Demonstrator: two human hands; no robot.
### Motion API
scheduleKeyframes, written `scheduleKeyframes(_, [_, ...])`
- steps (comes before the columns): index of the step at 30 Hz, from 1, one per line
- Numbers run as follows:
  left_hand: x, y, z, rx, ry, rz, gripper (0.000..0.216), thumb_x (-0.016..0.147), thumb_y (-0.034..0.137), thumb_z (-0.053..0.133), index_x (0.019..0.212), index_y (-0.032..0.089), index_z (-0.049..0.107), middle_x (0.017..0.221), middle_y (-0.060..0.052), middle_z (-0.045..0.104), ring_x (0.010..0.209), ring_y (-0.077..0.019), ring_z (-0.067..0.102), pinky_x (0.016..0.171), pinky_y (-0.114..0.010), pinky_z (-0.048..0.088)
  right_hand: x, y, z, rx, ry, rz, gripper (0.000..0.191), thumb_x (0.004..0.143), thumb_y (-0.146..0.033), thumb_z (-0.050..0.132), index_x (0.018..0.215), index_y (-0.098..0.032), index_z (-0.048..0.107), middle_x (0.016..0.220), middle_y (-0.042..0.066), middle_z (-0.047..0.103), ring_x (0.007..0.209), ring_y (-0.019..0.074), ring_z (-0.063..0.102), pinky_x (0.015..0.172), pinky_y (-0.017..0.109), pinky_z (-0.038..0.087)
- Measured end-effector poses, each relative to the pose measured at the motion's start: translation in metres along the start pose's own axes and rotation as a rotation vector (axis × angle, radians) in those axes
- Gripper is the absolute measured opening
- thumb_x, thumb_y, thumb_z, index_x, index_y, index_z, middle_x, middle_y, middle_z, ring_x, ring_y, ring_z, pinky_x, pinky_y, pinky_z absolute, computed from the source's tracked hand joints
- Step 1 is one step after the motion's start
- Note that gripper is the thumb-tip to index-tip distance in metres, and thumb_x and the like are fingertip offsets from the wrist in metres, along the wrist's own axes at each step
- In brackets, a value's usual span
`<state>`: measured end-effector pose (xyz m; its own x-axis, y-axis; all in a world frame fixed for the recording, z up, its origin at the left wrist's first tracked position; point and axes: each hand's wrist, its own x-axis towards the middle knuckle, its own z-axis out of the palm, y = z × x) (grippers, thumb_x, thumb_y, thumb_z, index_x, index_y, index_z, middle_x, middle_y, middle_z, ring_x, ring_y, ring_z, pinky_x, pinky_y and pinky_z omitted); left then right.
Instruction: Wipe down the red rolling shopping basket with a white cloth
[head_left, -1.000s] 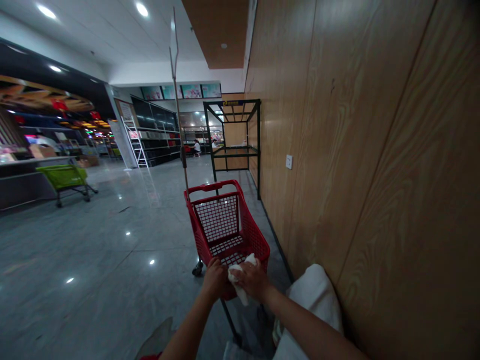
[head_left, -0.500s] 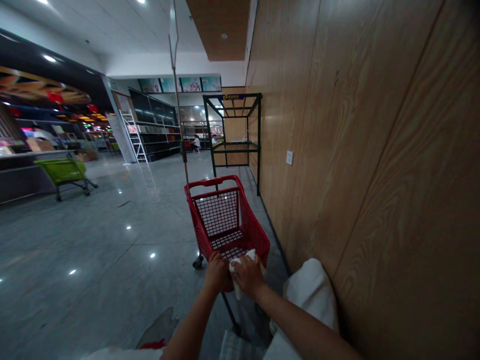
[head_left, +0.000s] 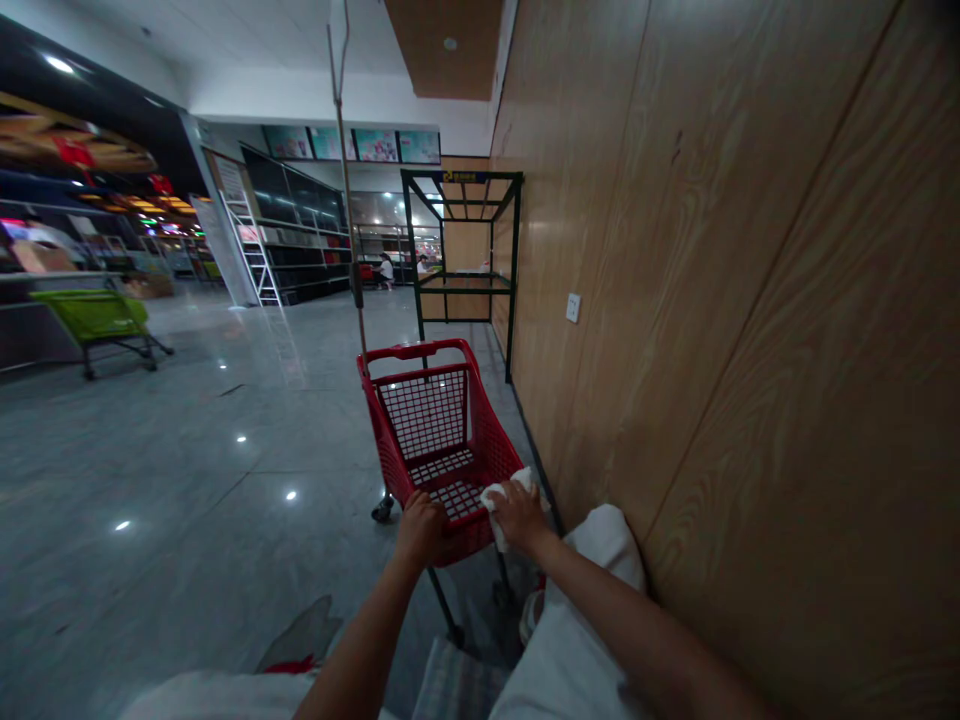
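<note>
A red shopping cart (head_left: 385,420) with a grid-like plastic basket stands in front of me, a tall thin pole (head_left: 346,200) rising at its far left corner. My left hand (head_left: 422,528) is closed over the basket's near rim, toward the left. On the right part of that rim, my right hand (head_left: 517,512) presses a white cloth (head_left: 527,480), its fingers wrapped around it. Part of the cloth hangs down below the hand. The cart's near legs and wheels show beneath the basket.
A wood-panelled wall (head_left: 675,250) with a socket (head_left: 573,307) runs close along my right. Ahead stands a dark metal frame rack (head_left: 466,290). To the left are a green cart (head_left: 97,315), a white ladder (head_left: 259,262) and dark shelving (head_left: 300,225). Two people are far back.
My right hand has slid to the right along the rim with the white cloth, away from my left hand. My left hand still grips the rim. The view has shifted slightly.
</note>
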<state>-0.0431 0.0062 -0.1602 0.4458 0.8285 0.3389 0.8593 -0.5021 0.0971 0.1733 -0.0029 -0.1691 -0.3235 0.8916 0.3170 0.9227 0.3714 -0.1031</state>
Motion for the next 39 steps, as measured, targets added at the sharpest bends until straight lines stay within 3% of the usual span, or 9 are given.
scheduleKeyframes(4, [-0.001,0.003,0.0,0.004,0.019,-0.023,0.007,0.068,0.024,0.066,0.063,0.02,0.066,0.07,-0.005,0.064,0.08,-0.0216,0.051,0.089,-0.039,0.036,-0.002,-0.051,0.025,0.058,0.054,-0.019,0.03,0.094,-0.035,0.046,0.123,-0.03,0.053,0.118,0.007,0.058,0.11,0.0258,0.048,0.097,0.05,0.028])
scheduleKeyframes(6, [-0.001,0.002,0.0,0.004,0.018,-0.033,0.005,0.069,0.018,0.064,0.064,0.019,0.066,0.071,-0.005,0.064,0.08,-0.021,0.051,0.088,-0.038,0.035,-0.001,-0.062,0.033,0.066,0.085,-0.019,0.031,0.095,-0.035,0.045,0.124,-0.03,0.052,0.119,0.008,0.058,0.11,0.0262,0.049,0.097,0.049,0.03])
scheduleKeyframes(11, [-0.002,-0.005,-0.002,-0.036,-0.011,0.057,0.02,0.075,0.036,0.067,0.061,0.021,0.064,0.071,-0.003,0.064,0.081,-0.0203,0.049,0.089,-0.039,0.034,0.003,-0.026,0.02,0.062,0.037,-0.197,0.03,0.096,-0.035,0.046,0.125,-0.032,0.053,0.112,0.005,0.063,0.106,0.0241,0.054,0.098,0.049,0.028])
scheduleKeyframes(16, [-0.002,-0.007,0.006,-0.079,0.05,0.079,0.024,0.074,0.046,0.068,0.071,0.023,0.068,0.086,-0.003,0.066,0.09,-0.0207,0.051,0.098,-0.041,0.032,0.008,0.016,-0.011,0.039,-0.018,-0.218,0.027,0.095,-0.037,0.047,0.118,-0.03,0.059,0.105,0.003,0.066,0.1,0.0212,0.056,0.105,0.049,0.018])
scheduleKeyframes(20, [-0.003,0.0,0.012,-0.091,0.096,0.041,0.021,0.071,0.041,0.073,0.084,0.025,0.07,0.101,-0.004,0.066,0.1,-0.0225,0.052,0.105,-0.044,0.029,0.01,0.003,-0.014,0.007,-0.037,-0.216,0.026,0.094,-0.037,0.049,0.116,-0.029,0.06,0.104,0.004,0.067,0.099,0.022,0.057,0.099,0.046,0.026])
scheduleKeyframes(27, [-0.007,0.0,0.013,-0.076,0.084,0.019,0.02,0.077,0.021,0.064,0.096,0.025,0.067,0.107,-0.005,0.065,0.106,-0.0224,0.052,0.108,-0.045,0.029,0.007,-0.046,0.01,0.014,0.048,-0.136,0.026,0.094,-0.038,0.05,0.115,-0.029,0.06,0.108,0.006,0.066,0.101,0.0236,0.055,0.093,0.043,0.03])
scheduleKeyframes(31, [-0.009,-0.012,0.009,-0.065,0.065,0.094,0.006,0.079,0.028,0.063,0.082,0.024,0.066,0.092,-0.003,0.065,0.098,-0.021,0.053,0.109,-0.044,0.028,0.009,-0.016,0.006,-0.001,0.048,-0.198,0.026,0.094,-0.037,0.05,0.117,-0.031,0.06,0.107,0.004,0.067,0.099,0.0223,0.055,0.093,0.041,0.03])
scheduleKeyframes(35, [-0.008,-0.017,0.008,-0.051,0.08,0.086,0.014,0.082,0.032,0.06,0.071,0.023,0.063,0.083,-0.003,0.063,0.091,-0.02,0.053,0.107,-0.042,0.029,0.008,0.024,-0.003,-0.013,0.031,-0.145,0.026,0.094,-0.031,0.049,0.117,-0.03,0.062,0.113,0.004,0.065,0.106,0.0222,0.053,0.098,0.042,0.026])
scheduleKeyframes(39, [-0.006,-0.01,0.009,-0.047,0.09,0.054,0.015,0.082,0.031,0.06,0.069,0.022,0.062,0.079,-0.003,0.062,0.088,-0.0205,0.052,0.106,-0.043,0.03,0.007,0.013,0.004,-0.007,0.042,-0.06,0.027,0.094,-0.03,0.048,0.118,-0.029,0.061,0.113,0.006,0.063,0.108,0.0246,0.051,0.102,0.048,0.021])
